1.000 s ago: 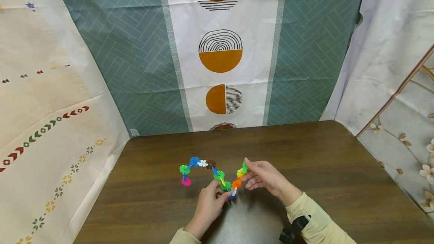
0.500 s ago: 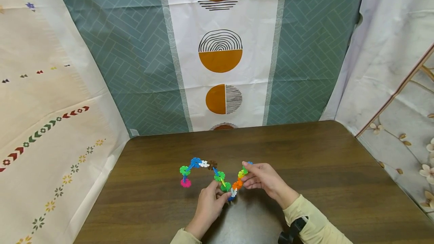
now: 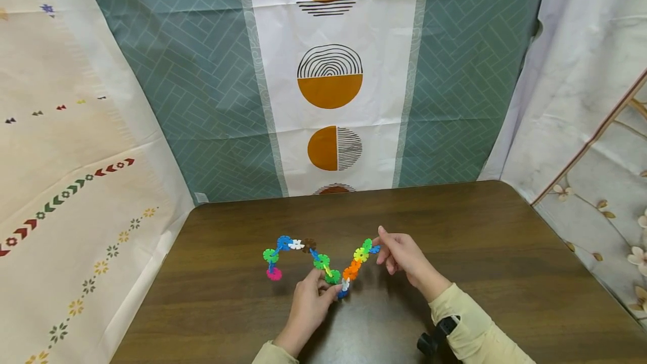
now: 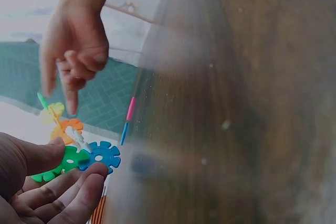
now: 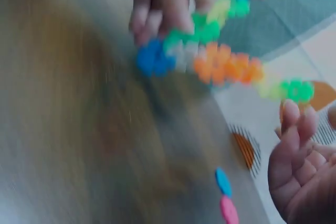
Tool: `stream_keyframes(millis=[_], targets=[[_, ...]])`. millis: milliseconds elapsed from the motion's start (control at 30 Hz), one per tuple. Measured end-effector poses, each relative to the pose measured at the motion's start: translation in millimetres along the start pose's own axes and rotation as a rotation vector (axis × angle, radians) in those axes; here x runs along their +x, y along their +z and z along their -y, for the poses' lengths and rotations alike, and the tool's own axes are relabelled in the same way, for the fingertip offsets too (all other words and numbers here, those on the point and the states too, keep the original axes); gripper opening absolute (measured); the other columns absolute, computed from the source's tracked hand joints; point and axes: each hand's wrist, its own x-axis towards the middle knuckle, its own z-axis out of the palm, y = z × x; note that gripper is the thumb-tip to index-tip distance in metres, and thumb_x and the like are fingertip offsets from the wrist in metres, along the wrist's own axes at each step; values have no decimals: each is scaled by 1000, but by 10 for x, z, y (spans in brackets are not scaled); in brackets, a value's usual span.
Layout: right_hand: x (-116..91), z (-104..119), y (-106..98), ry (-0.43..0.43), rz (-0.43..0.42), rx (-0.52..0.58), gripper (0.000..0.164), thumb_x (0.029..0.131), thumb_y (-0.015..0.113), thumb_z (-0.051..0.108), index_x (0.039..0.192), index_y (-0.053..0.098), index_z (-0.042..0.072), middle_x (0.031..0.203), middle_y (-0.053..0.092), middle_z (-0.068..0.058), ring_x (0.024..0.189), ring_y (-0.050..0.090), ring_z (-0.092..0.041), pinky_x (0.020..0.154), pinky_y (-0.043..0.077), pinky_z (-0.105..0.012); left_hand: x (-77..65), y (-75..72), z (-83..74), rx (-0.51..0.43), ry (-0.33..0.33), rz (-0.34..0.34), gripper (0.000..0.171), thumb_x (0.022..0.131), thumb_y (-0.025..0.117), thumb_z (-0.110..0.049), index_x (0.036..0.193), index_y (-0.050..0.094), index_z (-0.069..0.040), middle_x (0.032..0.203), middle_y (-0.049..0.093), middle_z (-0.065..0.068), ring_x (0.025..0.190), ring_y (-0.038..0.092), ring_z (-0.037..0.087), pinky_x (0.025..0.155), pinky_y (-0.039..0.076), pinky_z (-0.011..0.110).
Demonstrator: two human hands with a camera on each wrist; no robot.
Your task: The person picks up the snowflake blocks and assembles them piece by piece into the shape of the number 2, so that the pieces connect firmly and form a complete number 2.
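Note:
A chain of interlocking plastic snowflake discs zigzags above the brown table. My left hand pinches it near its low bend; in the left wrist view, thumb and fingers hold a green disc beside a blue disc. From there the chain rises right through white, orange and yellow to a green disc and a small blue one. My right hand is beside that end, fingers loosely bent and holding nothing. A pink disc hangs at the left end.
The wooden table reaches back to a teal and white patterned cloth. Printed cloths hang at left and right. A black band with a small device sits on the right sleeve.
My right hand has let go of the chain's right end and drawn slightly right, exposing the small blue disc there. My left hand keeps its grip, and the chain has shifted slightly left.

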Motion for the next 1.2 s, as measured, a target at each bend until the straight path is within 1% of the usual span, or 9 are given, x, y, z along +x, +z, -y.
stream_keyframes(millis=[67, 167, 267, 400, 667, 800, 933, 1033, 1200], targets=[[66, -49, -40, -42, -69, -146, 39, 101, 54, 31, 109, 66, -5, 68, 62, -6, 46, 45, -13, 47, 43, -26, -5, -14, 0, 4, -5, -2, 21, 86, 75, -15, 95, 59, -3, 71, 71, 0, 59, 60, 3, 52, 47, 21], [141, -130, -87, -107, -144, -452, 19, 94, 65, 17, 105, 70, 2, 75, 63, -5, 58, 50, -15, 55, 45, -29, -11, -27, 1, 2, -11, -3, 22, 86, 75, -16, 95, 59, -3, 71, 71, 0, 57, 58, 2, 51, 46, 22], [164, -206, -122, -142, -167, -735, 21, 87, 74, 15, 105, 70, 7, 84, 64, -2, 73, 55, -17, 66, 47, -36, -14, -26, 8, -7, -17, 3, 24, 86, 76, -17, 96, 59, -3, 70, 70, 0, 55, 57, 4, 48, 45, 22], [158, -275, -147, -114, -157, -892, 26, 82, 80, 19, 102, 67, 8, 89, 59, -6, 78, 52, -21, 69, 47, -39, -19, -18, 15, -23, -20, 15, 24, 87, 75, -18, 97, 59, -3, 69, 70, 1, 54, 59, 10, 47, 46, 22], [183, -301, -170, -83, -142, -820, 30, 76, 85, 12, 89, 58, 8, 83, 56, -5, 75, 50, -20, 70, 46, -38, -17, -26, 6, -62, -10, 20, 24, 87, 75, -17, 96, 59, -2, 70, 70, 4, 54, 62, 17, 45, 47, 23], [169, -284, -174, -66, -128, -774, 31, 76, 84, 10, 86, 55, 9, 77, 53, -2, 71, 48, -19, 64, 41, -33, -21, -32, 10, -71, -10, 25, 24, 87, 75, -17, 96, 58, -2, 71, 70, 5, 54, 62, 18, 45, 47, 24], [137, -266, -163, -48, -130, -677, 23, 80, 80, 9, 82, 57, 10, 72, 55, -1, 60, 51, -16, 56, 45, -29, -28, -30, 24, -70, -12, 28, 25, 88, 75, -18, 97, 58, -2, 70, 70, 3, 53, 61, 18, 45, 47, 24], [108, -230, -155, -77, -142, -582, 16, 84, 76, 9, 83, 61, 9, 70, 62, -1, 52, 56, -17, 52, 49, -29, -30, -29, 34, -63, -10, 24, 25, 87, 75, -19, 97, 59, -2, 69, 70, 1, 53, 61, 16, 45, 47, 23], [53, -99, -165, -182, -122, -388, 12, 91, 69, 9, 99, 60, 6, 79, 70, -12, 58, 63, -30, 59, 52, -35, -26, -36, 33, -58, -7, 23, 25, 87, 75, -19, 97, 59, -3, 69, 70, 1, 54, 61, 14, 45, 47, 23]])
